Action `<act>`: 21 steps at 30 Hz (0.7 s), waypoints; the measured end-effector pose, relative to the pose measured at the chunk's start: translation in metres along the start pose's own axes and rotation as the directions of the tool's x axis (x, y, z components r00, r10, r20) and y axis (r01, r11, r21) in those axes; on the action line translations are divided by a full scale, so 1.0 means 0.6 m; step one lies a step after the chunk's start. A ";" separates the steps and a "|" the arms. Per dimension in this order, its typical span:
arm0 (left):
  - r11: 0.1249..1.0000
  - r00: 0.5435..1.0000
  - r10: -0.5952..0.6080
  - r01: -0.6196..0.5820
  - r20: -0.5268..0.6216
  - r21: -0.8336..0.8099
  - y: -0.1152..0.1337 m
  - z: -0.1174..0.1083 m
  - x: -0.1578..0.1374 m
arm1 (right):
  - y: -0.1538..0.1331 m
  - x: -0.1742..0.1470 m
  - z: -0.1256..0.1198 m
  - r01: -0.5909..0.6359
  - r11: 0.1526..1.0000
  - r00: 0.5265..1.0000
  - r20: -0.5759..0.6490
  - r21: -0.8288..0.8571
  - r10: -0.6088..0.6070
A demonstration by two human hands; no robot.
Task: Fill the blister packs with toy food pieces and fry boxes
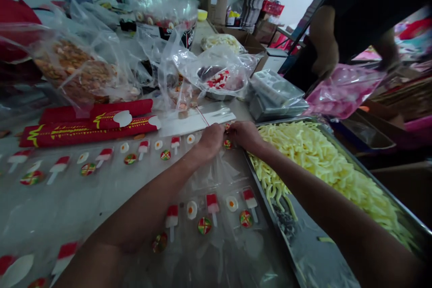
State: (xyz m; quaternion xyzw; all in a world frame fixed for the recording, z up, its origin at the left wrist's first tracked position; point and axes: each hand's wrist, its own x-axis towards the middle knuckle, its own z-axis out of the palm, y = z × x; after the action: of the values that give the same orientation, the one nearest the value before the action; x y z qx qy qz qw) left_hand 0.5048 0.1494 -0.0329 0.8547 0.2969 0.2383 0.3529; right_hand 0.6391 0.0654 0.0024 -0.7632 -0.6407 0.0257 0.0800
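Note:
My left hand point(213, 137) and my right hand point(245, 134) meet at the far end of a row of clear plastic packs, both with fingers closed. A bit of red and yellow shows between the fingertips; which hand holds it, and what it is, I cannot make out. Just below lies a round red, green and yellow piece point(227, 144). Each pack holds small shaped pieces, such as a red-and-white popsicle shape point(212, 204), a fried-egg shape point(231, 204) and a round patterned piece point(204, 225). My left forearm hides part of the front row.
A metal tray point(266, 198) of yellow strips point(324, 157) lies at right. Behind stand red printed cartons point(87, 131), a bag of brown pieces point(74, 69), a metal bowl point(221, 94) under plastic and stacked clear moulds point(278, 92). Another person's hand point(326, 60) is beside a pink bag point(340, 92).

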 end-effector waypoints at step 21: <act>0.926 0.964 -0.194 0.118 0.183 0.358 0.049 0.001 -0.001 | 0.009 -0.020 -0.014 -0.088 0.992 0.992 -0.095 -0.094 0.079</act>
State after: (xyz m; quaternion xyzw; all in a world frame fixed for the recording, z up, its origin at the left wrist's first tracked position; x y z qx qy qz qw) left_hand 0.5143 0.1319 -0.0115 0.8973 0.3613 0.0600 0.2464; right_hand 0.6435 0.0517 0.0093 -0.7927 -0.6043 -0.0372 0.0707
